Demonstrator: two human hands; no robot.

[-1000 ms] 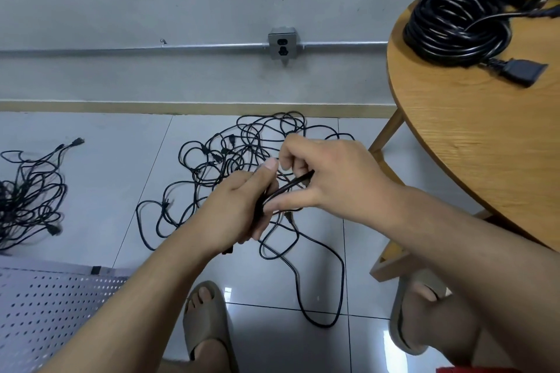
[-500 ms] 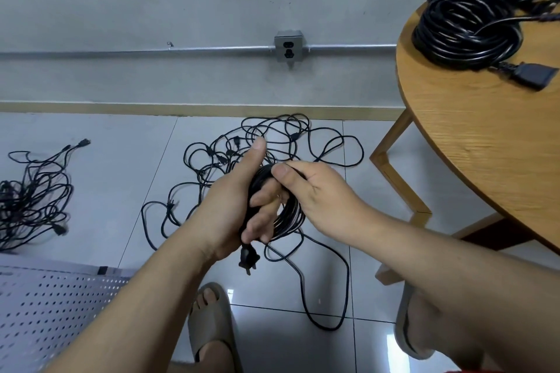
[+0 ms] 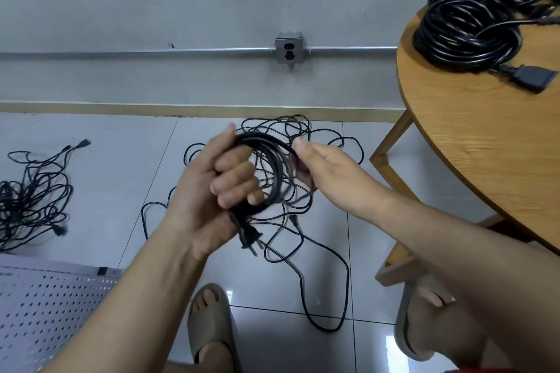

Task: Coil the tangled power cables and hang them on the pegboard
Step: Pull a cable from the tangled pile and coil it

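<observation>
the coil (image 3: 274, 166) is held above the floor tangle (image 3: 298, 127), gripped by the curled fingers of the left hand (image 3: 209, 191), with its plug (image 3: 249, 239) hanging below. a strand at the coil's far side is pinched by the right hand (image 3: 327, 169). the cable is judged light, limp and springy, so the loops are best clamped where they bunch. glossy pale tiles (image 3: 106, 175) are seen below, a pegboard (image 3: 45, 312) at lower left, a round wooden table (image 3: 485, 160) at right.

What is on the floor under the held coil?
A loose tangle of black cable spreads over the tiled floor. The coil, left hand and right hand hide its middle.
</observation>
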